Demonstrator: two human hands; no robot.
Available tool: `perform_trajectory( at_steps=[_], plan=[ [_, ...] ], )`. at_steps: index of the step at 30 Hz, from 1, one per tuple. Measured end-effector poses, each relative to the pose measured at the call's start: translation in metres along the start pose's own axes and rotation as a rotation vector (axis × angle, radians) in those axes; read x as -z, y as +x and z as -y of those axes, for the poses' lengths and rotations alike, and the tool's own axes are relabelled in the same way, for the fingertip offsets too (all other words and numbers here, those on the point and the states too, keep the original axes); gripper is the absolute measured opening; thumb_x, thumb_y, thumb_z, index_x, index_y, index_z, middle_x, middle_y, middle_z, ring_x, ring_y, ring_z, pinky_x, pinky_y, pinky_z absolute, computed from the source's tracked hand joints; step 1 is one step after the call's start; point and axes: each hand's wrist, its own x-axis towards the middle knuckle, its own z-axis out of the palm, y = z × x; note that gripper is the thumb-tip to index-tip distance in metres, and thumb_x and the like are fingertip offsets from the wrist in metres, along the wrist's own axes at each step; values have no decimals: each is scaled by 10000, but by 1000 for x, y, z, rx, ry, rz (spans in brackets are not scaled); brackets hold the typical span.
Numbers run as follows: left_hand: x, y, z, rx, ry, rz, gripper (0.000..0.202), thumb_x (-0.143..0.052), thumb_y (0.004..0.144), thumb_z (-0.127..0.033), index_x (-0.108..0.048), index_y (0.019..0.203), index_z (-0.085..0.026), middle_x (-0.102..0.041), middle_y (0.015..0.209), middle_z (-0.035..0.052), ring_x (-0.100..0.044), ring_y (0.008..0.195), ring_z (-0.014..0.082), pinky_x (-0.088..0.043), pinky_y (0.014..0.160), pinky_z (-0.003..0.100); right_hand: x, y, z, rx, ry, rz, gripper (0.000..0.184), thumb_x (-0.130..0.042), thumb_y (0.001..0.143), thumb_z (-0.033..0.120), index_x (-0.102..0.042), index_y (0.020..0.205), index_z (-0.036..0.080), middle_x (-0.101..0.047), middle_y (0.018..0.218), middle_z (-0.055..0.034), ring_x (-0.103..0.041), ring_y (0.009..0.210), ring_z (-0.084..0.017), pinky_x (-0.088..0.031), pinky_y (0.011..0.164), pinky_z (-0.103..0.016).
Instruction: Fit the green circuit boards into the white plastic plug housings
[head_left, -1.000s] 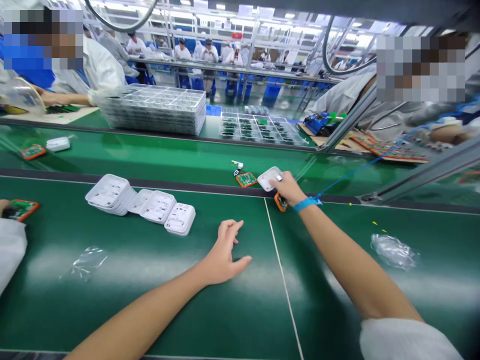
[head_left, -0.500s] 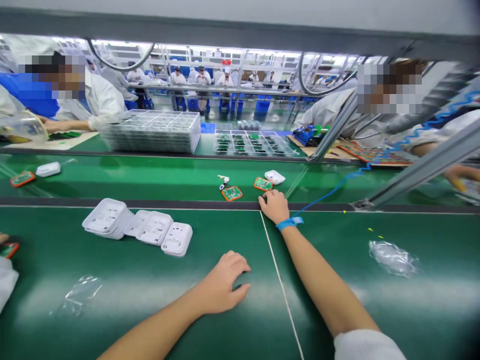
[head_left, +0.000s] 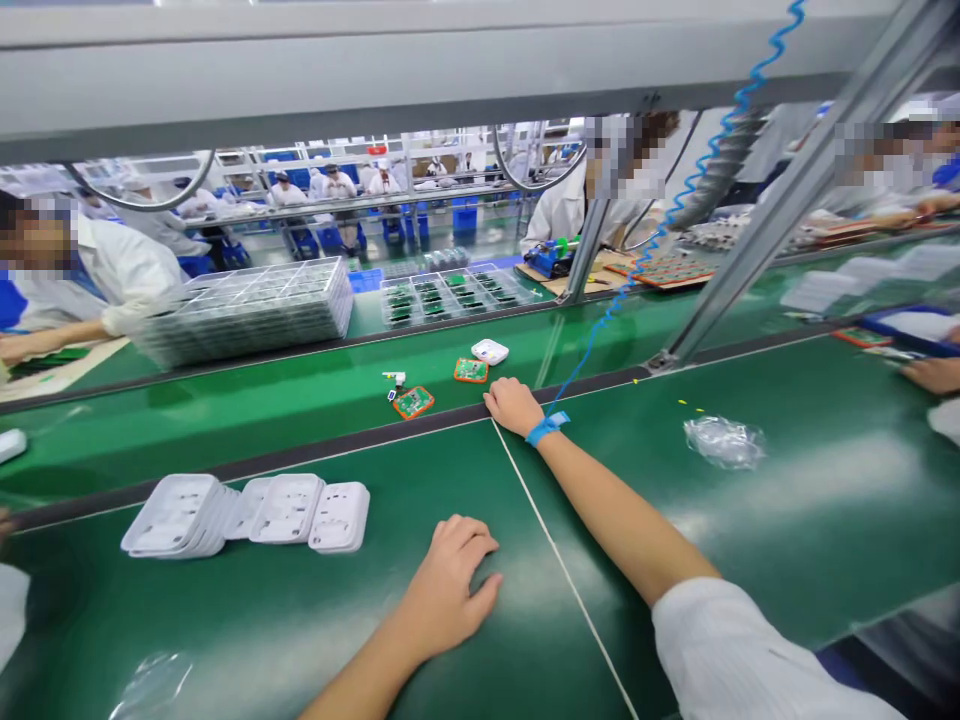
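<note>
My left hand point(head_left: 454, 585) lies on the green work surface point(head_left: 420, 650), fingers a little bent and thumb apart, with nothing in it. At the dark edge strip point(head_left: 315, 450) rests my right hand point(head_left: 514, 405), fingers loosely spread and holding nothing visible. A blue wrist strap point(head_left: 547, 428) with a coiled cord circles that wrist. Just beyond are a green circuit board point(head_left: 471, 371) with an orange border and a white plastic cover point(head_left: 490, 351). A second orange-edged board point(head_left: 414, 402) lies to their left, beside a small white part point(head_left: 396, 379).
Stacked white plastic covers point(head_left: 176, 515) stand at left. Clear plastic film point(head_left: 724, 442) lies at right, more point(head_left: 154, 685) at front left. Clear trays point(head_left: 247, 310) stand across the green channel. A slanted metal post point(head_left: 757, 240) rises at right. Co-workers sit on several sides.
The view has turned to the right and tilted, so the trays and covers appear farther left. Both hands remain in nearly the same places, holding nothing.
</note>
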Motion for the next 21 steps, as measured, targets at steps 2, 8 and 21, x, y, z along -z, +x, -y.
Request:
perform_trajectory(
  at_steps=[2,8,21],
  plan=[
    [0,0,0,-8,12,2,209,-593,868,-136,-594,1075,-166,-622,1063,95,-551,967,237,-464,887,428,1,0,0,-8,1,-8,342,-402,1028,340,-547,1243,118,-634,1157,-160,-547,1058,-271,-402,849,-338],
    [-8,-3,-6,-13,151,-16,198,-579,857,-127,-594,1051,-160,-597,1098,115,-551,994,261,-506,867,439,-4,0,-3,37,1,-9,335,-373,1033,330,-577,1242,165,-623,1168,-146,-538,1068,-266,-392,848,-328],
    [-24,-7,-7,-81,585,-56,456,-536,891,-261,-513,1328,-132,-548,1282,176,-513,1131,340,-471,944,517,-2,-1,0,52,-22,-24,298,-383,1033,311,-642,1150,222,-632,1089,-102,-547,1018,-233,-382,795,-304]
  ],
)
